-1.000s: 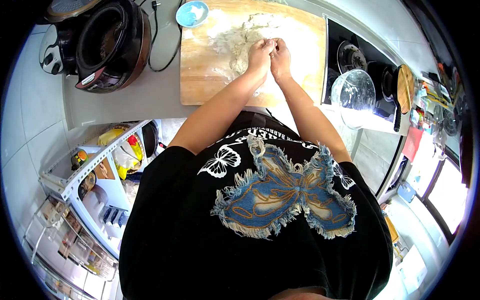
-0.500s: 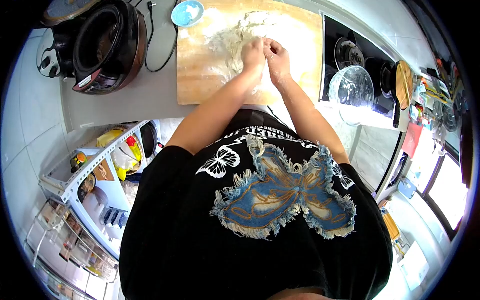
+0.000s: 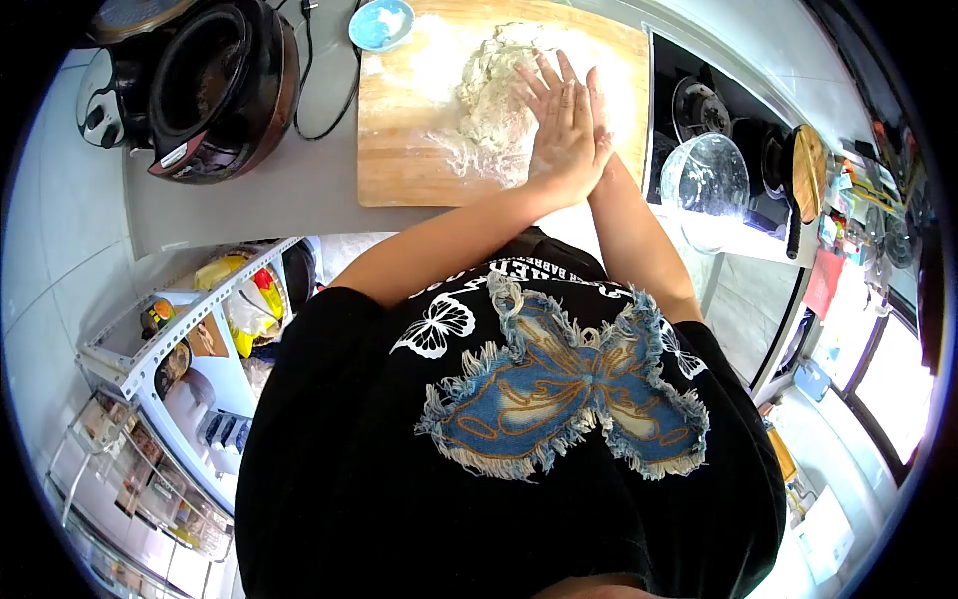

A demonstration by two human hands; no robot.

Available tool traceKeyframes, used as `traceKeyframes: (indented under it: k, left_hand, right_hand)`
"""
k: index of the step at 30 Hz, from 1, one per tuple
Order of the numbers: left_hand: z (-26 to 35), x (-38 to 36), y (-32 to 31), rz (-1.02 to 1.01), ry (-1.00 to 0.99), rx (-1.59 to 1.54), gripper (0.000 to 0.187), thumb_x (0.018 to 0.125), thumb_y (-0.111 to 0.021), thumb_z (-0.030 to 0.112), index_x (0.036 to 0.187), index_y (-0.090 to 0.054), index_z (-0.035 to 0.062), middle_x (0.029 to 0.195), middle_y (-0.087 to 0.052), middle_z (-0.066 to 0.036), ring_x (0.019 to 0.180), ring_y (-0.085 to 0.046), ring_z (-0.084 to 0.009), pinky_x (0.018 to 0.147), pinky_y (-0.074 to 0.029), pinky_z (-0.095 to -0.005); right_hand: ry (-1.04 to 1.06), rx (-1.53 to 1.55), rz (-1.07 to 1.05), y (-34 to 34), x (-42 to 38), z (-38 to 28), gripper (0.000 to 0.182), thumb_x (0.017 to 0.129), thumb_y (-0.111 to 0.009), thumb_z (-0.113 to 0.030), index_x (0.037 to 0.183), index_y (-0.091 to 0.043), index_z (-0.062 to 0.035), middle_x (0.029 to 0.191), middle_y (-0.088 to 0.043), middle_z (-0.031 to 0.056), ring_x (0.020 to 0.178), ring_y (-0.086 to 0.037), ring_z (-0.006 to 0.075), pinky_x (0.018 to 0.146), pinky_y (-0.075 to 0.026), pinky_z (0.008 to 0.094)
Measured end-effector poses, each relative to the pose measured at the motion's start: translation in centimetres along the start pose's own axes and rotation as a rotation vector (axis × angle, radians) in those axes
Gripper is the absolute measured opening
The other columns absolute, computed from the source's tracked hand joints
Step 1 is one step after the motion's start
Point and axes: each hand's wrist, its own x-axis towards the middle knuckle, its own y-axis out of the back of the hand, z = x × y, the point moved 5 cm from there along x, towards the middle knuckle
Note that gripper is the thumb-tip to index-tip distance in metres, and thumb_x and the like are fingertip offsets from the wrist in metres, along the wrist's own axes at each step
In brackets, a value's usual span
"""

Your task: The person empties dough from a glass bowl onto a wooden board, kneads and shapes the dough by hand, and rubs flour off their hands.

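Palms pressed together near one floury dough [image 3: 489, 105]

The left hand [image 3: 565, 150] lies flat across the right hand [image 3: 600, 112], both with straight fingers; some fingers of the right fan out past the left. Such flat contact suggests rubbing the palms, perhaps to loosen what sticks to them, though I cannot tell whether anything is caught between.

The dough rests on the wooden board [image 3: 394, 160], just left of the hands and towards the far side. The board lies squarely before the person, presumably so both arms reach it easily. A blue bowl [image 3: 381, 25] with white powder sits at its far left corner, probably for handy access without crowding the middle. Right of the board, a glass bowl [image 3: 705, 180] with whitish smears inside seems parked out of the way near the stove [image 3: 689, 75].

Counted: two hands, one rough lump, one board, two bowls, and one dark cooker [image 3: 215, 90] at the left with one cord [image 3: 324, 135] beside it.
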Motion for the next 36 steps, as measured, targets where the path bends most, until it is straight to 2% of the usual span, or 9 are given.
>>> traceKeyframes:
  k: [5,10,14,18,20,25,30,34,36]
  left_hand:
    - [-3.6,3.1,1.4,-0.303,-0.111,-0.237,0.072,0.105,-0.009,0.057,0.160,-0.008,0.0104,0.167,-0.006,-0.015,0.154,-0.003,-0.0302,0.126,-0.002,-0.0448]
    - [-8.4,6.6,4.2,0.033,-0.137,0.050,0.067,0.106,-0.019,0.052,0.160,-0.009,0.0149,0.167,-0.007,-0.009,0.155,-0.003,-0.0234,0.125,0.000,-0.0449]
    - [-5.0,11.0,1.4,0.026,-0.205,0.227,0.064,0.106,-0.021,0.050,0.161,-0.010,0.0189,0.168,-0.007,-0.003,0.155,-0.004,-0.0198,0.125,0.002,-0.0443]
    - [-5.4,12.1,-3.9,-0.148,-0.326,0.483,0.059,0.107,-0.027,0.045,0.160,-0.016,0.0222,0.167,-0.018,-0.001,0.154,-0.010,-0.0211,0.126,0.000,-0.0467]
    - [-6.1,11.9,-3.6,-0.093,-0.352,0.449,0.061,0.106,-0.027,0.048,0.160,-0.016,0.0241,0.167,-0.018,-0.002,0.154,-0.011,-0.0226,0.126,-0.002,-0.0490]
    - [-5.7,12.2,-2.9,-0.109,-0.412,0.458,0.068,0.101,-0.035,0.060,0.159,-0.022,0.0274,0.165,-0.024,-0.004,0.153,-0.018,-0.0261,0.125,-0.008,-0.0526]
    - [-5.4,13.1,-2.8,-0.067,-0.480,0.324,0.069,0.098,-0.038,0.065,0.156,-0.032,0.0279,0.159,-0.035,-0.004,0.150,-0.026,-0.0256,0.124,-0.012,-0.0488]
    - [-9.3,17.7,-1.9,-0.076,-0.201,-0.329,0.076,0.094,-0.052,0.062,0.156,-0.030,0.0227,0.159,-0.034,-0.011,0.148,-0.029,-0.0267,0.121,-0.020,-0.0524]
    - [-14.7,22.0,-5.5,-0.028,-0.049,0.173,0.083,0.087,-0.063,0.064,0.150,-0.041,0.0150,0.156,-0.039,-0.012,0.146,-0.033,-0.0281,0.118,-0.029,-0.0482]
  right_hand:
    - [-0.142,0.011,0.214,1.0,-0.6,1.1,0.076,0.103,-0.026,-0.062,0.159,-0.021,-0.0106,0.163,-0.023,0.0166,0.149,-0.026,0.0360,0.120,-0.026,0.0521]
    - [-0.200,-0.106,0.300,0.9,-1.2,-2.0,0.065,0.104,-0.039,-0.050,0.156,-0.032,-0.0103,0.162,-0.029,0.0161,0.146,-0.034,0.0346,0.116,-0.032,0.0489]
    - [-0.009,-1.778,0.054,6.9,0.3,0.1,0.069,0.092,-0.055,-0.016,0.154,-0.028,-0.0035,0.156,-0.035,0.0247,0.143,-0.034,0.0447,0.118,-0.031,0.0471]
    - [-0.163,-2.331,-0.140,5.3,-3.2,3.7,0.074,0.087,-0.054,-0.014,0.154,-0.027,0.0007,0.163,-0.022,0.0201,0.151,-0.012,0.0430,0.122,-0.022,0.0532]
    - [-0.078,-2.126,-0.105,4.5,-4.2,2.6,0.073,0.084,-0.058,-0.009,0.152,-0.032,-0.0016,0.162,-0.024,0.0203,0.152,-0.013,0.0397,0.122,-0.022,0.0507]
    - [0.096,-1.237,0.298,6.6,-3.7,-2.8,0.040,0.087,-0.055,0.006,0.125,-0.065,-0.0058,0.116,-0.071,0.0138,0.113,-0.067,0.0248,0.094,-0.052,0.0342]
    - [0.178,-1.719,0.524,12.6,-1.1,-3.7,0.037,0.095,-0.062,-0.016,0.131,-0.056,-0.0083,0.108,-0.063,0.0089,0.094,-0.064,0.0202,0.078,-0.052,0.0332]
    - [-0.288,-0.801,0.629,13.7,-0.4,-1.1,0.062,0.099,-0.056,-0.044,0.147,-0.043,-0.0080,0.121,-0.057,0.0092,0.102,-0.059,0.0209,0.083,-0.051,0.0381]
    - [-0.271,-0.792,0.647,13.0,-0.6,0.0,0.069,0.096,-0.058,-0.049,0.147,-0.042,-0.0049,0.126,-0.057,0.0115,0.104,-0.059,0.0222,0.083,-0.053,0.0385]
